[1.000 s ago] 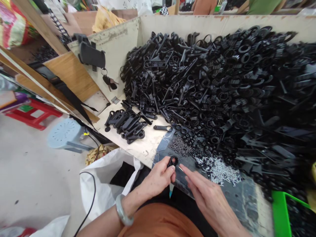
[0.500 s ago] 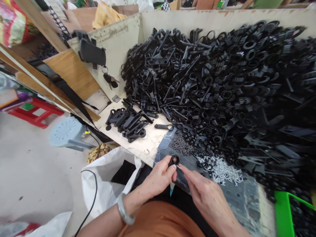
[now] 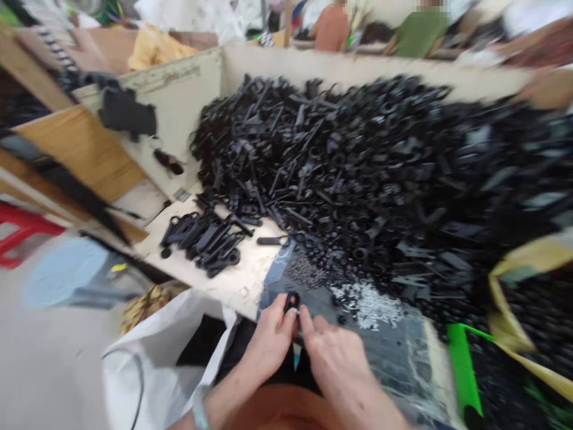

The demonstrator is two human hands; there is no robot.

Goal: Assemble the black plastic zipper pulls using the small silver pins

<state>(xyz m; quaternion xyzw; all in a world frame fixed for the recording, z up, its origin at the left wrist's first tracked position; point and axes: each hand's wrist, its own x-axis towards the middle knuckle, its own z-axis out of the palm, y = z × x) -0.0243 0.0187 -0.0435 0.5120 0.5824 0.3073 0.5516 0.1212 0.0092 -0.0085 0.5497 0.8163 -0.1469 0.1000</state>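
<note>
Parts (image 3: 322, 155), all black, were heaped beyond both hands and far off to their right. To the left of the hands, a white bag (image 3: 156, 373) was seen with its mouth open. A dark mat (image 3: 396, 355) was spread just past the hands and to their right; farther right, a green bin (image 3: 459, 367) was filled with dark bits. Beyond the hands and to their left, handles (image 3: 208, 239) were laid close together. The right hand (image 3: 338, 352) was held up against the left, index finger extended; whether anything was gripped in it could not be told. Pins (image 3: 371, 307) were piled on the mat beyond the right hand. By the left hand (image 3: 268, 340) a black piece (image 3: 287, 302) was pinched, its ring end exposed above the thumb. Beside the right fingertip a pale sliver (image 3: 295, 311) was too blurred to be identified.
</note>
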